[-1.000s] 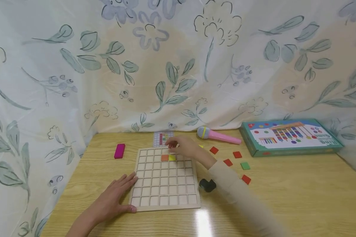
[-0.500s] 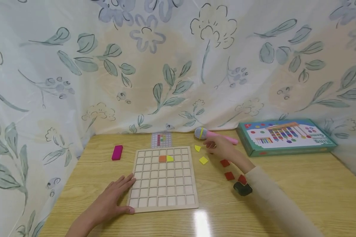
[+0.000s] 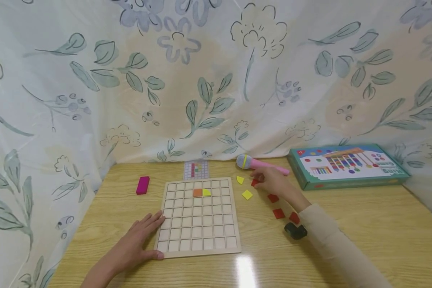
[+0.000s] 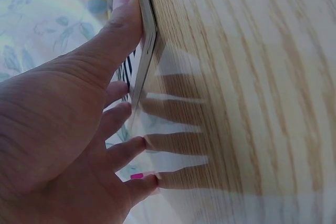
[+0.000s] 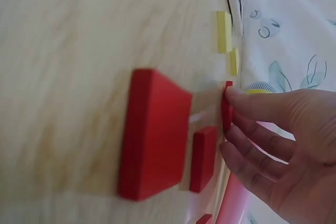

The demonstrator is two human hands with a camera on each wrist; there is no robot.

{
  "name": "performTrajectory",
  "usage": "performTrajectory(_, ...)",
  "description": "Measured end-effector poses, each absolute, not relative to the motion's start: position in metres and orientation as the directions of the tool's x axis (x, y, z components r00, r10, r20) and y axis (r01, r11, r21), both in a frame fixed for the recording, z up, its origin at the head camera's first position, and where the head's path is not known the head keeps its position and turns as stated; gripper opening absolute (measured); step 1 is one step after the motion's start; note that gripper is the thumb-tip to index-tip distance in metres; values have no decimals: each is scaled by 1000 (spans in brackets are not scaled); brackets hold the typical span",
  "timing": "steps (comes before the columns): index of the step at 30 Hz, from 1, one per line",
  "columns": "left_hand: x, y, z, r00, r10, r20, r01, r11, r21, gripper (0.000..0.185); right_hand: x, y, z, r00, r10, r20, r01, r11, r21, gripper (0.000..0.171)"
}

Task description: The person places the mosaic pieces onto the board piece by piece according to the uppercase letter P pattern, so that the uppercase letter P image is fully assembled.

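Note:
A wooden grid board [image 3: 198, 224] lies on the table, with an orange tile [image 3: 197, 192] and a yellow tile [image 3: 206, 192] side by side in its second row. My left hand [image 3: 149, 234] lies flat against the board's left edge [image 4: 149, 30], thumb along the front corner. To the right of the board, my right hand [image 3: 260, 180] pinches a red tile [image 5: 227, 109] by its edge, just in front of a pink microphone [image 3: 264, 165]. Two yellow tiles [image 3: 240, 180] [image 3: 247, 195] lie between the board and that hand. More red tiles [image 3: 273, 198] [image 3: 279, 213] lie under my right forearm.
A pattern card [image 3: 196, 169] lies behind the board and a magenta block [image 3: 143, 185] sits to its left. A teal game box [image 3: 345, 166] stands at the back right. A floral curtain [image 3: 216, 80] closes off the table on all far sides.
My right hand left the board's top rows, moved right to the loose tiles and took hold of a red one. The left hand has stayed at the board's edge.

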State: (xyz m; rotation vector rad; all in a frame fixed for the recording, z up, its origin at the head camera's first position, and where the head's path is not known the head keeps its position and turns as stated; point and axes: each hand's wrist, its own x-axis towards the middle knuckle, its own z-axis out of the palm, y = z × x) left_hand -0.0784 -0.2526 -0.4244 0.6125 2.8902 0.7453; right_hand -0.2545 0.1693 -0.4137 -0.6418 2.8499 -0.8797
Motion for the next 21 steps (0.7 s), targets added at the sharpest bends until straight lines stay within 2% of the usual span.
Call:
performTrajectory(10,-78,-251,-426,-917,399,9,354,801,484,97,-254,167,-411,-884,-465,36,-400,716,-573,32)
performTrajectory(21,-78,-251,-428,-917,399,12,354,799,486,97,-252,165,-408,-878,-467,108,-432,674,-599,33)
